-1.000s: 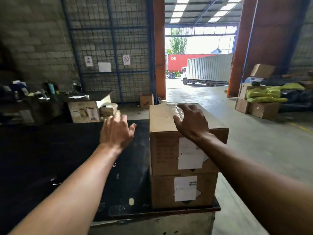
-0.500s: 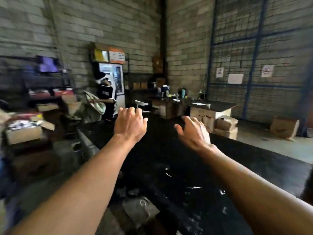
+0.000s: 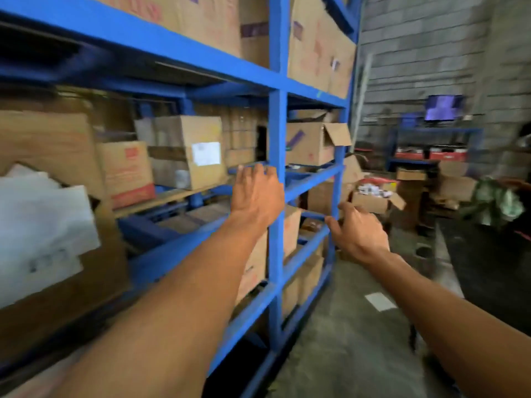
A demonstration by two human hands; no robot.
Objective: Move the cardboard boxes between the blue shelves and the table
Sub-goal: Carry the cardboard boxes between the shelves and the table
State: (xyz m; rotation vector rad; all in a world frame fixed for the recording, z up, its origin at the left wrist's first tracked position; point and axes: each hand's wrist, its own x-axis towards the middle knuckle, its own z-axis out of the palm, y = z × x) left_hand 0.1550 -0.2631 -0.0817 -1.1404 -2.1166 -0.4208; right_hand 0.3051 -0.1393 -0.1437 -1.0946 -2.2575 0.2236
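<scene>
Cardboard boxes [image 3: 186, 150] on the blue shelves [image 3: 277, 173], beyond and left of the left hand [image 3: 257, 195]; nearest candidate carries a white label, sits on the mid-level shelf beside a red-printed box [image 3: 126, 173]. Both hands empty, fingers spread, gripping nothing. Left hand raised in front of the blue upright; right hand [image 3: 359, 232] lower and to its right, near the lower rails. View blurred; contact with the frame cannot be told.

Step in hand, as judged: reaching for a box to pull off the shelf. To do well: pick one box, place a palm on each side face, slide outward before lifting, clear the upright and the rail above. Open-flapped boxes right of the hands probably poor to grip by the flaps. Weight unknown; test with a short pull first.

Versus half a second ago: black table and far desk gone from view, shelves now filling the left. Versus a second ago: right hand no longer on the stacked boxes at the table edge.
</scene>
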